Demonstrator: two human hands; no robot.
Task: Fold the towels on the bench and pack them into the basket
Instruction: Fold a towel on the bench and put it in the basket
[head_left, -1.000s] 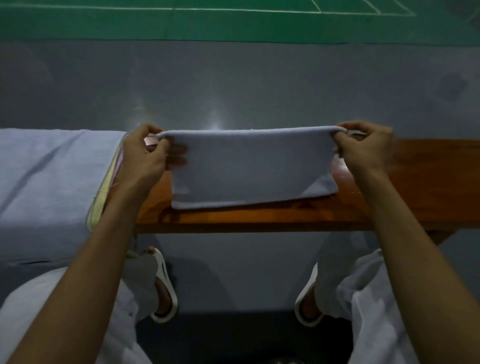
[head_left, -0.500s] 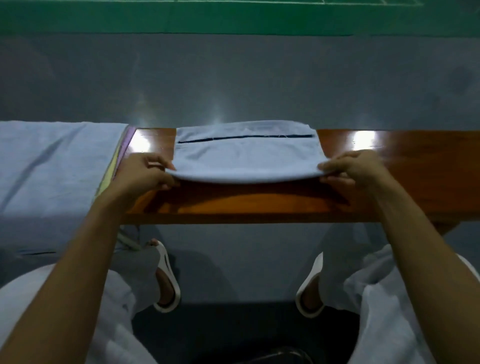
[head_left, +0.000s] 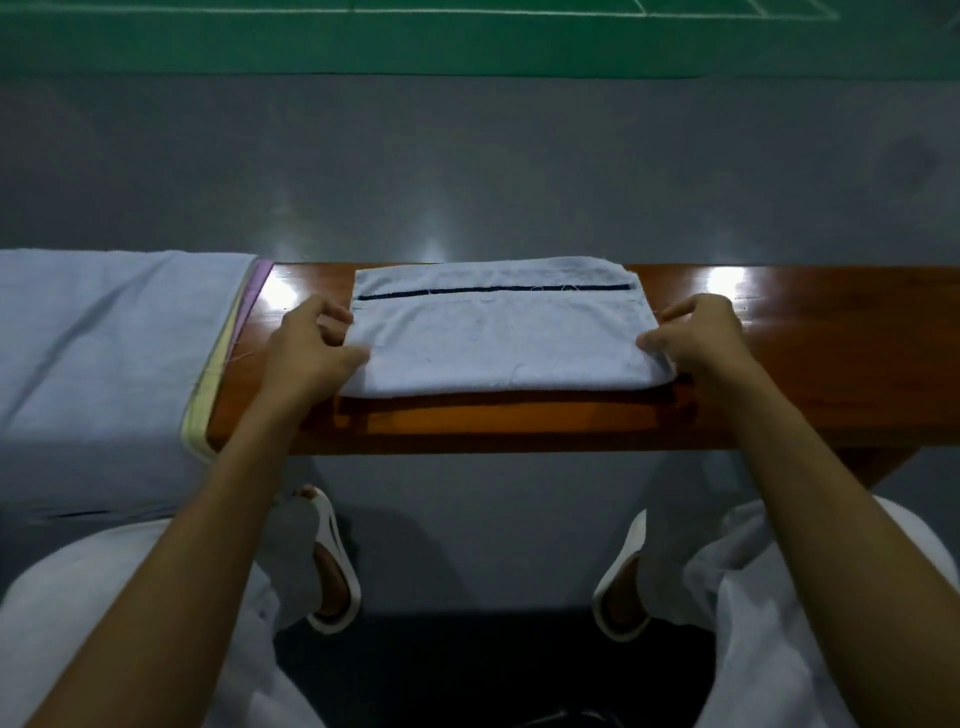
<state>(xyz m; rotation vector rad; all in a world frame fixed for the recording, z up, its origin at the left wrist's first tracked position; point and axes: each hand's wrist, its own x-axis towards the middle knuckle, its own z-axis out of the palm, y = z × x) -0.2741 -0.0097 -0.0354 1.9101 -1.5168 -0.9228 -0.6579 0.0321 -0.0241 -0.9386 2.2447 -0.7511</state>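
On the middle of the bench (head_left: 831, 358), between its far and near edges, the folded towel (head_left: 498, 348) lies flat. A dark stripe (head_left: 493, 291) shows along its far side, where the upper layer stops short. The left hand (head_left: 311, 353) pinches the towel's left end and the right hand (head_left: 701, 343) its right end, with thumbs on top and fingers curled at the edges, clamped on the cloth. The step in hand looks like settling this fold. To do it well, square the layers at both ends. Then flatten the near-right corner, which curls up by the right thumb, and smooth out any slack before letting go. The pile of other towels (head_left: 104, 364) covers the bench's left end, near the left hand, and should stay undisturbed. No basket is in view.
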